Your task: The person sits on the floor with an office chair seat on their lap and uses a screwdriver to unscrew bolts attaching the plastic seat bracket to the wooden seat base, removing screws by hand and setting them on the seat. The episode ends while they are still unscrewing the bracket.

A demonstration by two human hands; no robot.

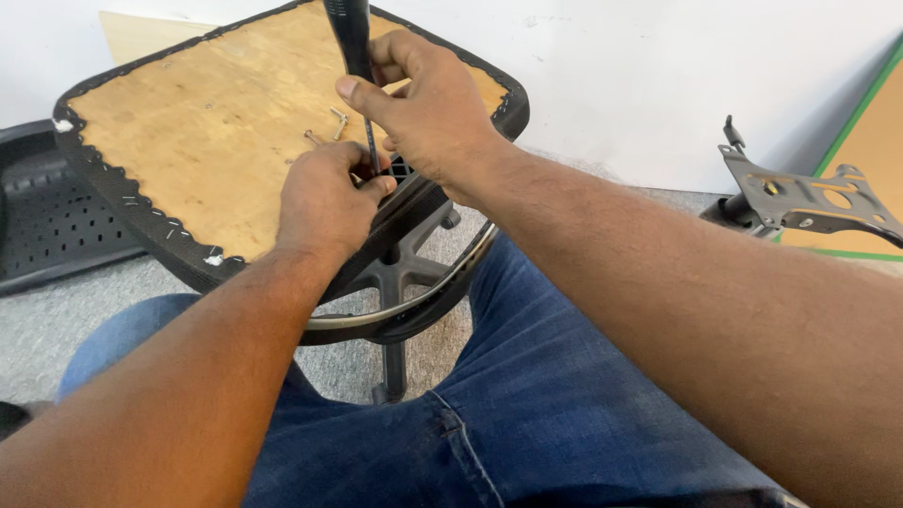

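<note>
An upturned chair seat (188, 141) rests tilted across the person's lap, its bare plywood underside facing up and a black fabric edge stapled all round it. The right hand (428, 113) is wrapped shut around the black handle of a screwdriver (353, 42), which stands nearly upright with its thin metal shaft running down to the near edge of the seat. The left hand (324, 202) lies on the plywood just beside that shaft, its fingers (372, 183) pinched close around the lower end of it, though whether they hold the tip or a screw under it cannot be told. A few loose screws (329, 124) lie on the wood just beyond the left hand. Under the seat's near edge a chrome foot ring (414, 301) and the black spokes of the chair base (400, 273) show between the knees in blue jeans (527, 414). A black perforated plastic panel (47, 221) lies on the grey carpet at far left, near the seat's left edge. At far right a grey metal mounting plate (809, 198) stands well apart from both hands, before a green-edged wooden board (870, 150) leaning on the white wall (640, 85). Open carpet lies between plate and seat.
</note>
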